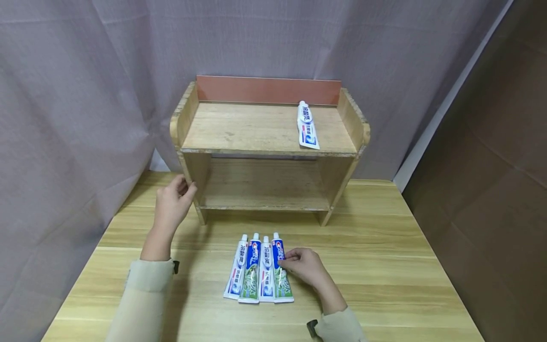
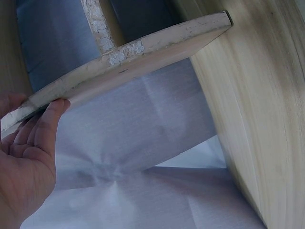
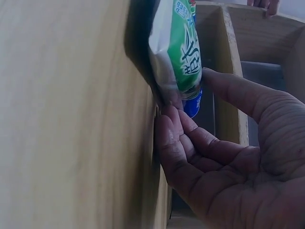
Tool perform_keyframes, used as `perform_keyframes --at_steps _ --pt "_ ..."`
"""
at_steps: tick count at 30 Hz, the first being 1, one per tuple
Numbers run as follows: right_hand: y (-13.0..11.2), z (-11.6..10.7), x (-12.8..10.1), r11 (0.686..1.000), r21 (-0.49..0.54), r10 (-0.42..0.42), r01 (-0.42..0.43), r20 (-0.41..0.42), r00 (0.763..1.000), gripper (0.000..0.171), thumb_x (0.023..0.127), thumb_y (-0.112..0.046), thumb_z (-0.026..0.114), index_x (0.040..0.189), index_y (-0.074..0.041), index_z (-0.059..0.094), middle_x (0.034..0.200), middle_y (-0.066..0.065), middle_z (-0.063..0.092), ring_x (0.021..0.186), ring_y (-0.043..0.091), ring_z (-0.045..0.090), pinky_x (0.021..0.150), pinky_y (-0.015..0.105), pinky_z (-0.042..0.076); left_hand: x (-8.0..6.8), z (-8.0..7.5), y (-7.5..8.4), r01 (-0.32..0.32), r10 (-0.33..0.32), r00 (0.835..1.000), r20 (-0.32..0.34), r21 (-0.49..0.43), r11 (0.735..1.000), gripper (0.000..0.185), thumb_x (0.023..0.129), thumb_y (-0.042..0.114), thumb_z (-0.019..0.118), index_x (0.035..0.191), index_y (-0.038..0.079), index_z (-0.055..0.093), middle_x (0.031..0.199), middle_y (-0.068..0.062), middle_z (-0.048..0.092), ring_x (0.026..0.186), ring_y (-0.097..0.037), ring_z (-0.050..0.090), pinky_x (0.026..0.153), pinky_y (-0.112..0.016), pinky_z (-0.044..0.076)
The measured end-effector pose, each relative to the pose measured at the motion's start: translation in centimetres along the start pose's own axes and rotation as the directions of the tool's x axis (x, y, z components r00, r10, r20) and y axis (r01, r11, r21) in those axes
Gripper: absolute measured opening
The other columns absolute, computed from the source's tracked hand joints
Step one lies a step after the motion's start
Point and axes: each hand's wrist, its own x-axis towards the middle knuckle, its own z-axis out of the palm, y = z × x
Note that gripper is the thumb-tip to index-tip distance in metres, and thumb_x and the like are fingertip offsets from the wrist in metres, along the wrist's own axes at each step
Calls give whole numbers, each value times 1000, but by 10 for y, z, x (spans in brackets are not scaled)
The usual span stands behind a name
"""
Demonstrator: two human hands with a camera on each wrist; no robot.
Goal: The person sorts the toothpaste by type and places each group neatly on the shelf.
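Observation:
My left hand (image 1: pixel 173 200) grips the front edge of the left side panel of a small wooden shelf (image 1: pixel 248 126); the left wrist view shows thumb and fingers on both faces of that panel (image 2: pixel 128 55). Four toothpaste tubes would be several: they lie side by side on the table, caps towards the shelf. At the right end of this row, my right hand (image 1: pixel 306 269) pinches a blue and green toothpaste tube (image 1: pixel 283 283) by its sides. Close up, that tube (image 3: pixel 183 52) sits between thumb and fingertips, its far side hidden.
One white toothpaste tube (image 1: pixel 308 127) lies on the shelf's upper board, right of centre. Below it is a lower board (image 1: pixel 265 185). A grey curtain (image 1: pixel 265 38) hangs behind, and a brown panel (image 1: pixel 491 142) stands at the right of the wooden table (image 1: pixel 384 266).

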Motion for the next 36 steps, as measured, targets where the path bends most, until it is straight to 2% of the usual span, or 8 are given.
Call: perform_keyframes --at_steps 11,36 --pt "0 -1 -1 999 -45 -21 22 32 999 38 82 -31 83 101 0 70 85 3 69 75 15 64 68 30 57 0 0 2 -3 3 1000 -2 6 1000 25 96 19 64 111 0 70 106 -20 73 98 -35 73 83 -46 61" --pt "-8 3 -3 980 -200 -15 17 11 1000 37 80 -37 83 90 -3 71 77 2 66 69 16 60 65 31 54 -1 -1 1 10 -10 1000 6 3 1000 25 96 19 64 112 0 70 109 -22 72 100 -37 72 84 -47 61"
